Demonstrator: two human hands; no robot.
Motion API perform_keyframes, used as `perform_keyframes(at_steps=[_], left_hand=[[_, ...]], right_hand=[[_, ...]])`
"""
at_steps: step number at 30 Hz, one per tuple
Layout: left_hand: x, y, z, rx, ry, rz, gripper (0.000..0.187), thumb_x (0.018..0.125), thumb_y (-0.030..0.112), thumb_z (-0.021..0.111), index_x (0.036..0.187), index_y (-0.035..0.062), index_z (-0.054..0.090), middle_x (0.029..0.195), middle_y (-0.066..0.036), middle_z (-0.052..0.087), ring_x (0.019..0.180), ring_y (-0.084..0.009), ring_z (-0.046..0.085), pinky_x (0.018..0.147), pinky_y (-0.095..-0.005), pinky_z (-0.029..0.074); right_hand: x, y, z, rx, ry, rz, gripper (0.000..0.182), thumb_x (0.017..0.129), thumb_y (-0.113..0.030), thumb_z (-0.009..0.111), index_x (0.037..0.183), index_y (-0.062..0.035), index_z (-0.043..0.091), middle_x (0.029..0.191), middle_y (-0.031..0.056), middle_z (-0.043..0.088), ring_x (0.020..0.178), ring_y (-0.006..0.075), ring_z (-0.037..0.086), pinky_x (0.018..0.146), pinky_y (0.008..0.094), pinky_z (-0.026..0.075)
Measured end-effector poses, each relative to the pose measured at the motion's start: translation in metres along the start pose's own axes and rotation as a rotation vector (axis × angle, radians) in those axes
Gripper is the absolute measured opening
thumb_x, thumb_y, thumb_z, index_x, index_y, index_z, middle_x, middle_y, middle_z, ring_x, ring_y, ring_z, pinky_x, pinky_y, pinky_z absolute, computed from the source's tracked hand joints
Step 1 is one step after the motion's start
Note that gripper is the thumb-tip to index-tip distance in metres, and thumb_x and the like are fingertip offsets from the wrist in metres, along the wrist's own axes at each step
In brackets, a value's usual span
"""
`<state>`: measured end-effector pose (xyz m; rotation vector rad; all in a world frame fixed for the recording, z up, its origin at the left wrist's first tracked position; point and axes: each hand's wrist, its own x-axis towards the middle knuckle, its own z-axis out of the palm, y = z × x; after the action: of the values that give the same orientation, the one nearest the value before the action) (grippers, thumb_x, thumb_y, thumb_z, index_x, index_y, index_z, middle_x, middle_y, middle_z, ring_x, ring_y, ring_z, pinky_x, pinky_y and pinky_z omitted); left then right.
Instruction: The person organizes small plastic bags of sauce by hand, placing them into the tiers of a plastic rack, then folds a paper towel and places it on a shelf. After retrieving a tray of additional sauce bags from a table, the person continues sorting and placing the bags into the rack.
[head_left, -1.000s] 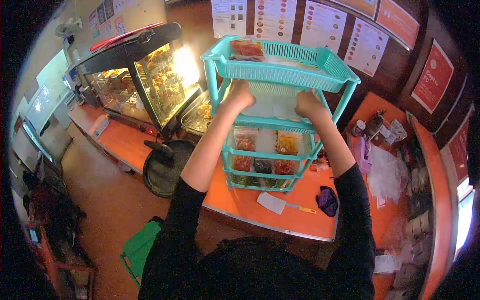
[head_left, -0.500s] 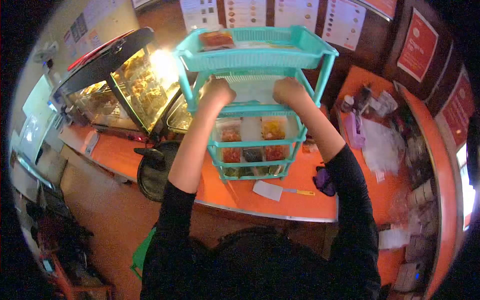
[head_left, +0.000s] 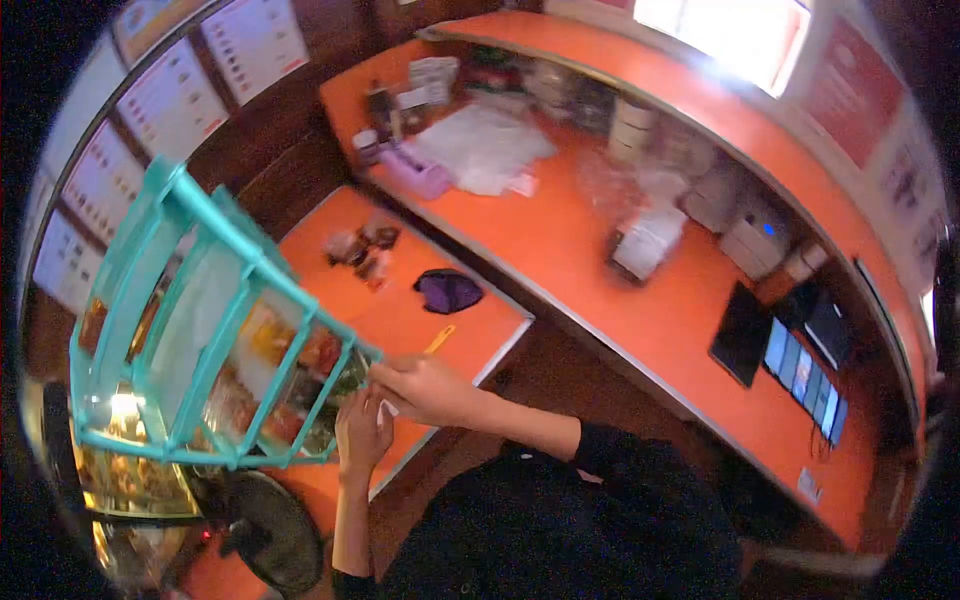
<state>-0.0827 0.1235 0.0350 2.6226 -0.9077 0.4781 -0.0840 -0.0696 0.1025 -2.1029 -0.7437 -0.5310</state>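
The plastic rack point(head_left: 251, 264) stands on the orange worktop point(head_left: 345, 210), close to its near edge, with food packs in its low trays. The right hand point(head_left: 425, 388) and left hand point(head_left: 365, 432) are close together by the bottom tray point(head_left: 325, 400); I cannot tell if either grip is closed on it. The step looks like finger work there. A firm hold would call for fingers on the rim, not the packs. Toward the right edge, bare top shows around the yellow handle point(head_left: 440, 340) and purple cloth point(head_left: 448, 291), giving some room to move.
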Motion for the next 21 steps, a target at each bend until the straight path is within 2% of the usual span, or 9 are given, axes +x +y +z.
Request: perform_keyframes(at_steps=[1,3,5,9,11,14,18,20,21], left_hand=[[-0.016,-0.010,0.028,-0.017,-0.143,-0.086,0.032,0.081,0.011,0.058,0.111,0.0011,0.053,0.106,-0.019,0.055,0.099,-0.0371,0.054,0.084,-0.0462,0.045],[-0.050,-0.044,0.074,-0.099,-0.212,-0.072,0.032,0.083,0.011,0.058,0.112,0.0000,0.053,0.111,-0.020,0.053,0.102,-0.0393,0.052,0.089,-0.0479,0.043],[-0.068,-0.044,0.090,-0.102,-0.233,-0.244,0.027,0.082,0.010,0.059,0.105,-0.0013,0.053,0.111,-0.021,0.051,0.102,-0.0402,0.051,0.088,-0.0480,0.043],[-0.106,-0.088,0.147,-0.219,-0.289,-0.308,0.026,0.082,0.012,0.060,0.102,-0.0019,0.051,0.107,-0.021,0.051,0.100,-0.0411,0.051,0.086,-0.0485,0.042],[-0.106,-0.069,0.130,-0.035,-0.208,-0.160,0.023,0.085,0.016,0.057,0.098,-0.0023,0.050,0.101,-0.021,0.050,0.098,-0.0412,0.051,0.082,-0.0483,0.042],[-0.131,-0.107,0.170,-0.029,-0.138,-0.096,0.023,0.089,0.020,0.052,0.094,-0.0026,0.050,0.095,-0.022,0.049,0.091,-0.0392,0.052,0.074,-0.0468,0.043],[-0.120,-0.086,0.162,-0.105,0.018,-0.040,0.025,0.090,0.022,0.050,0.089,-0.0026,0.050,0.087,-0.021,0.049,0.082,-0.0372,0.051,0.067,-0.0453,0.043],[-0.126,-0.094,0.170,0.007,0.027,-0.266,0.025,0.089,0.023,0.052,0.088,-0.0018,0.050,0.080,-0.019,0.048,0.074,-0.0367,0.050,0.064,-0.0438,0.042],[-0.123,-0.082,0.164,0.007,0.026,-0.265,0.025,0.089,0.023,0.052,0.088,-0.0018,0.050,0.080,-0.019,0.048,0.074,-0.0367,0.050,0.064,-0.0438,0.042]], right_hand=[[-0.025,0.011,-0.002,-0.056,-0.179,0.145,0.009,0.082,-0.010,0.055,0.088,-0.0034,0.056,0.077,0.0151,0.058,0.071,0.0352,0.059,0.063,0.0449,0.048],[-0.077,0.030,-0.004,-0.071,-0.223,0.181,0.012,0.086,-0.014,0.052,0.089,-0.0036,0.057,0.080,0.0149,0.060,0.075,0.0349,0.060,0.065,0.0450,0.049],[-0.117,0.029,-0.013,-0.101,-0.200,0.332,0.012,0.087,-0.015,0.051,0.089,-0.0037,0.057,0.083,0.0148,0.061,0.077,0.0351,0.061,0.066,0.0452,0.049],[-0.179,0.020,-0.018,-0.076,-0.123,0.583,0.014,0.089,-0.016,0.049,0.090,-0.0043,0.057,0.089,0.0143,0.062,0.080,0.0360,0.061,0.069,0.0457,0.050],[-0.201,0.006,-0.024,-0.058,-0.072,0.649,0.014,0.090,-0.016,0.049,0.091,-0.0043,0.057,0.090,0.0140,0.062,0.080,0.0361,0.061,0.070,0.0458,0.049],[-0.232,-0.004,-0.020,-0.044,-0.026,0.720,0.015,0.090,-0.016,0.048,0.091,-0.0041,0.057,0.090,0.0137,0.062,0.082,0.0360,0.061,0.071,0.0459,0.049],[-0.253,-0.010,-0.015,-0.014,0.021,0.716,0.013,0.090,-0.014,0.049,0.091,-0.0032,0.057,0.090,0.0142,0.062,0.083,0.0357,0.060,0.071,0.0456,0.049],[-0.253,-0.013,-0.018,0.009,0.025,0.716,0.013,0.090,-0.013,0.050,0.090,-0.0028,0.057,0.089,0.0143,0.062,0.083,0.0356,0.060,0.071,0.0454,0.048],[-0.250,-0.014,-0.019,0.034,0.023,0.709,0.012,0.090,-0.013,0.050,0.090,-0.0023,0.057,0.089,0.0145,0.062,0.083,0.0355,0.060,0.071,0.0452,0.048]])
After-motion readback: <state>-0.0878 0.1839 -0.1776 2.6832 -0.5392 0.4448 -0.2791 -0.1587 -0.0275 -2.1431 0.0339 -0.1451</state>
